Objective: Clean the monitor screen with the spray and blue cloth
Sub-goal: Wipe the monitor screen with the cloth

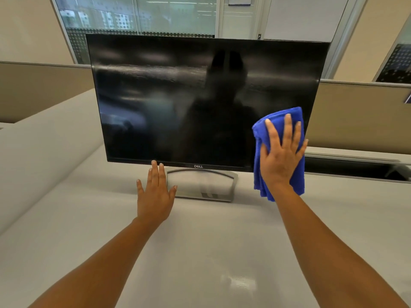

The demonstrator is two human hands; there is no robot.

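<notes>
A black monitor (178, 103) stands on a grey desk, its dark screen streaked with wet smears across the upper half. My right hand (281, 152) lies flat, fingers spread, pressing a folded blue cloth (260, 156) against the screen's lower right corner; the cloth hangs down past the bottom bezel. My left hand (155, 192) is open with fingers apart, hovering just below the bottom bezel, left of the silver stand (201, 185). It holds nothing. No spray bottle is in view.
The grey desk (200, 252) stretches toward me. Beige partition panels (360, 116) rise behind the monitor on both sides. A dark slot (355, 167) runs along the desk's back right edge. Glass walls stand behind.
</notes>
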